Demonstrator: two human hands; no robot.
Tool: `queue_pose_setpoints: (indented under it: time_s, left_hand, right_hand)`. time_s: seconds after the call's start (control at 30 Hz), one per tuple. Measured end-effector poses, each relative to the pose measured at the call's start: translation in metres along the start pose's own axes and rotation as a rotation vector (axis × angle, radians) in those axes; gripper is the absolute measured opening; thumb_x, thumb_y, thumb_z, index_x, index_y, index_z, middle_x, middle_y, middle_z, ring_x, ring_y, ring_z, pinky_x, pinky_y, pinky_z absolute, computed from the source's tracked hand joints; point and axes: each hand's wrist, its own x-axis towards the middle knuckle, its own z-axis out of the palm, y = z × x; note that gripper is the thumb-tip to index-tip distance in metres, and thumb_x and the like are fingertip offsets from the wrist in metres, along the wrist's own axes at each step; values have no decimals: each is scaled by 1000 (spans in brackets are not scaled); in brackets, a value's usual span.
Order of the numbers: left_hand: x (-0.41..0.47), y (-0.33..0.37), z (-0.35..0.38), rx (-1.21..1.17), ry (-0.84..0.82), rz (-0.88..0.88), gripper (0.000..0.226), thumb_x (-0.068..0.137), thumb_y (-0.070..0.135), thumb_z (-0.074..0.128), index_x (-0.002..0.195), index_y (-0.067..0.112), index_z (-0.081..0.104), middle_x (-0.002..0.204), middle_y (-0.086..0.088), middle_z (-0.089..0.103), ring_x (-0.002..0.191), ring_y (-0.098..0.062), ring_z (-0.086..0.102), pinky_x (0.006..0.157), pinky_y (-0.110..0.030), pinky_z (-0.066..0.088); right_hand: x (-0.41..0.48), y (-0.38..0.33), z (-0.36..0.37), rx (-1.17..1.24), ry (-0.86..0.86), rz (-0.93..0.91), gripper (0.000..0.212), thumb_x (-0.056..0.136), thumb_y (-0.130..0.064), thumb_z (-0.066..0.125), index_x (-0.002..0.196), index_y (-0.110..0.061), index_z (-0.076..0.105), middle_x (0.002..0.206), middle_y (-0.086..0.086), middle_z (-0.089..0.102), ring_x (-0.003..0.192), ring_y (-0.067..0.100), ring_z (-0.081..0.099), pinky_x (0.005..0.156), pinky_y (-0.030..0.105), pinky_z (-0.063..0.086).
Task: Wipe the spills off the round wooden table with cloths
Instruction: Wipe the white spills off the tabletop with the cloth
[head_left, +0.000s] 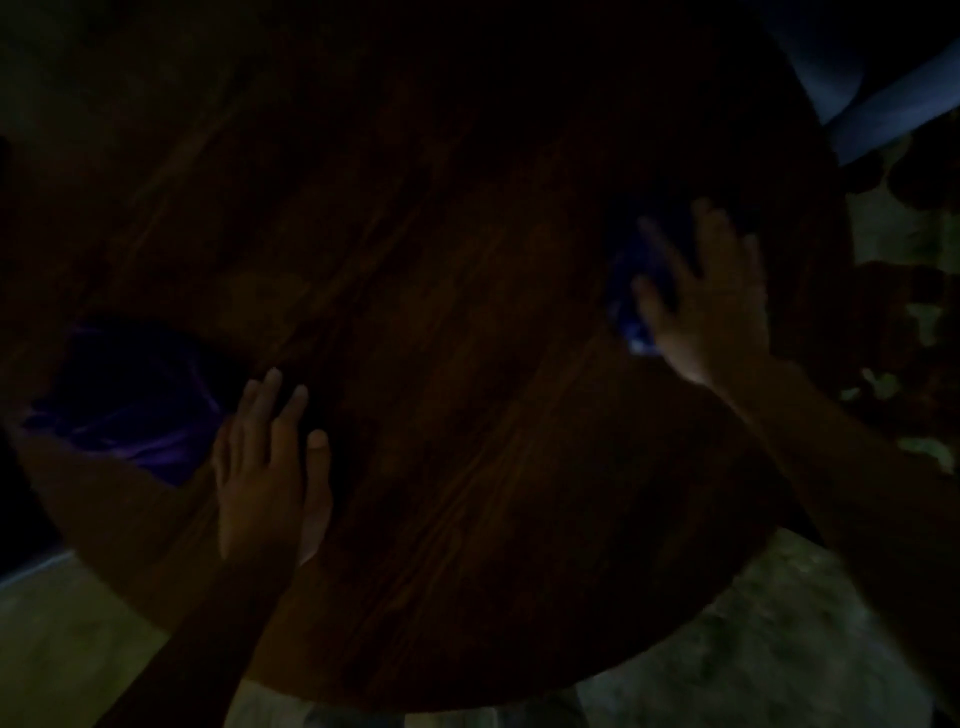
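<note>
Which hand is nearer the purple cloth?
Left. The left hand lies flat on the table just beside the purple cloth; the right hand is far across, on a blue cloth.

very dim, underexposed view; soft blur, murky shadows throughout.

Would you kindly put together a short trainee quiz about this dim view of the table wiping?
1. True or false: the right hand lies flat with spread fingers on a blue cloth.
2. Which cloth lies beside the left hand: A) white, B) purple, C) yellow?
3. Fill in: both cloths rest on the round wooden ____.

Key: 1 true; 2 B, the purple cloth lies to that hand's left, and contact cannot be told; 3 table.
</note>
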Motion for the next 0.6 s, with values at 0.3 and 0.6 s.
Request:
queue_pose_setpoints:
  time_s: [0.3, 0.6]
  left_hand:
    - [11, 1, -25, -165, -93, -44, 62, 106, 54, 35, 150, 17, 59, 167, -3, 45, 158, -26, 33, 123, -56, 30]
    - [116, -115, -122, -314, 48, -36, 50, 102, 45, 41, 146, 26, 57, 148, -2, 61, 139, -19, 55, 113, -40, 46]
  right_hand:
    - [-148, -172, 25, -5, -245, -914, 66, 103, -55, 40, 161, -34, 18, 171, 10, 3, 158, 31, -2, 126, 58, 8]
    - [-15, -124, 7, -69, -99, 176, 69, 95, -71, 7, 158, -45, -6, 171, 12, 0, 158, 30, 1, 123, 63, 11]
